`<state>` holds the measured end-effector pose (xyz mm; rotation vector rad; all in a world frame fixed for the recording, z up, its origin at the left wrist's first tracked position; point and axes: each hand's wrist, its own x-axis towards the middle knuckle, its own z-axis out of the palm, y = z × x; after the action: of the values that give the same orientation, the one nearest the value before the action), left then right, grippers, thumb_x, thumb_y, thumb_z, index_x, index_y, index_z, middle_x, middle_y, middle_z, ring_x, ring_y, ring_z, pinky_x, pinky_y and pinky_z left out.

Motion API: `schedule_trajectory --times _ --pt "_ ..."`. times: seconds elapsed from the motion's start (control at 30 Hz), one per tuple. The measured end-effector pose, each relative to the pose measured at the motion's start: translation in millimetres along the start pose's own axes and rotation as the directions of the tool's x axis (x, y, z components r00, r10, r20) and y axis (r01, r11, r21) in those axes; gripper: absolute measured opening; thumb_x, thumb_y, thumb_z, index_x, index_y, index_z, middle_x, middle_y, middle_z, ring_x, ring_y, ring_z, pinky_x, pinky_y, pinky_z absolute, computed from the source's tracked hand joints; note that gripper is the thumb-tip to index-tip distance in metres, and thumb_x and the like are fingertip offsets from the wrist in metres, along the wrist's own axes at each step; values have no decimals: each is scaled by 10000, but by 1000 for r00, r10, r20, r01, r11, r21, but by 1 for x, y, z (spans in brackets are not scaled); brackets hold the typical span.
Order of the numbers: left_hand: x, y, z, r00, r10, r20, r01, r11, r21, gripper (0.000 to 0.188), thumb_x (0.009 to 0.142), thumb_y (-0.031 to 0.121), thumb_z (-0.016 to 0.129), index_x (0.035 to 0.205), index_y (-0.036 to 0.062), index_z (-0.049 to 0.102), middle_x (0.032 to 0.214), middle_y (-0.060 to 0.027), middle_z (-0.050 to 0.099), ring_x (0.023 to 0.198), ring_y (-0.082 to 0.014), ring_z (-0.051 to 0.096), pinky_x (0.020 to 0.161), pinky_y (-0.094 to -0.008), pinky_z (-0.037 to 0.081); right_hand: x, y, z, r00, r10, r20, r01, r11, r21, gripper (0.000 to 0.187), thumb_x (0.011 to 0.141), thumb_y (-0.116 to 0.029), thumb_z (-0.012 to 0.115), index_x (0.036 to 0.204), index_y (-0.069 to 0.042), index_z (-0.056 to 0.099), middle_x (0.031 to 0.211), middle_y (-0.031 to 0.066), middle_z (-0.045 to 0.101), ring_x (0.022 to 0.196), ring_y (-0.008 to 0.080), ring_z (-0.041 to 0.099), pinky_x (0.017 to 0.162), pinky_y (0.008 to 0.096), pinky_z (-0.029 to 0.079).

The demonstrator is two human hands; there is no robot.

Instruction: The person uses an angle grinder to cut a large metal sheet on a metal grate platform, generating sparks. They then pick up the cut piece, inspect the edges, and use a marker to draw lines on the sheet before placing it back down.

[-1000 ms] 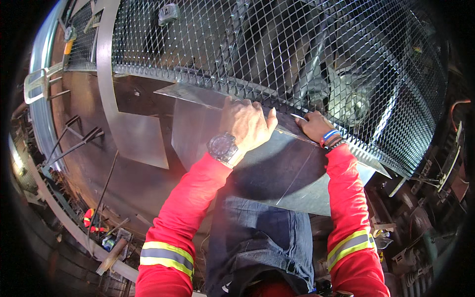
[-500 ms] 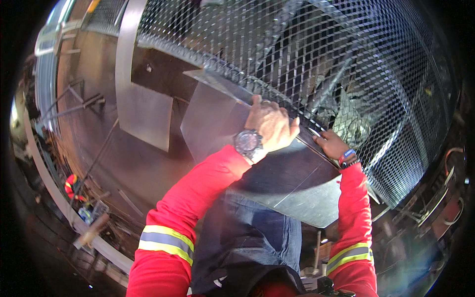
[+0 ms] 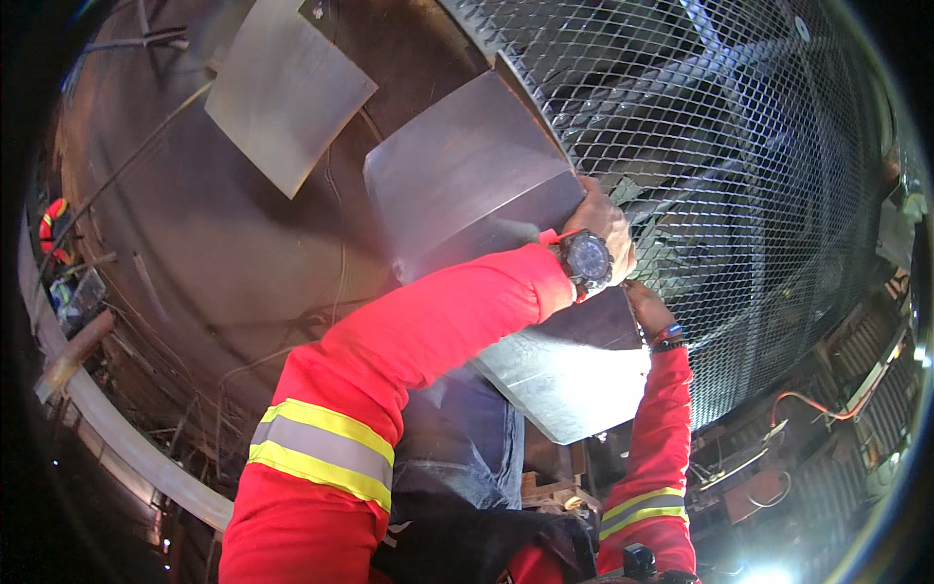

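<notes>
A bent grey metal sheet [image 3: 467,161] lies in front of me along the edge of a curved expanded-metal mesh [image 3: 681,146]. At the seam between them, my left hand [image 3: 605,229] is closed over the sheet's edge, with its fingertips partly hidden. Just nearer to me, my right hand [image 3: 650,311] is at the same edge beside the mesh. Its fingers are closed together, and what they hold cannot be made out. The near flap of the sheet [image 3: 569,380] reflects bright light below my hands.
A separate flat metal plate [image 3: 292,97] lies at the upper left on the brown metal surface [image 3: 224,253]. A thin rod [image 3: 126,165] crosses that surface. A curved metal rim [image 3: 146,457] runs along the lower left. An orange cable [image 3: 827,414] hangs at the right.
The view has swung, so the mesh and sheet appear turned. My left hand has come closer to the right one along the edge. A slim shiny thing at my right fingers is no longer visible.
</notes>
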<state>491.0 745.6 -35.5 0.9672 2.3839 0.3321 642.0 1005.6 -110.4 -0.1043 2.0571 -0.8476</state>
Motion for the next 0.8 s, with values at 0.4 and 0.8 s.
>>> schedule_trajectory --times 0.4,0.8 --pt "17 -6 9 976 161 149 -153 986 -59 288 872 364 552 856 179 772 812 -49 717 791 -298 665 825 -642 398 -8 -182 -80 663 304 -684 -329 939 99 173 964 -85 590 1116 -19 640 728 22 577 656 67 528 581 254 436" --pt "-6 -14 -4 976 217 31 -219 963 159 350 948 363 509 1166 169 702 1062 -77 716 1012 -295 660 897 -656 407 17 -337 -93 640 -158 -752 95 987 -127 121 868 -6 690 984 25 677 845 38 671 748 63 577 621 218 448"
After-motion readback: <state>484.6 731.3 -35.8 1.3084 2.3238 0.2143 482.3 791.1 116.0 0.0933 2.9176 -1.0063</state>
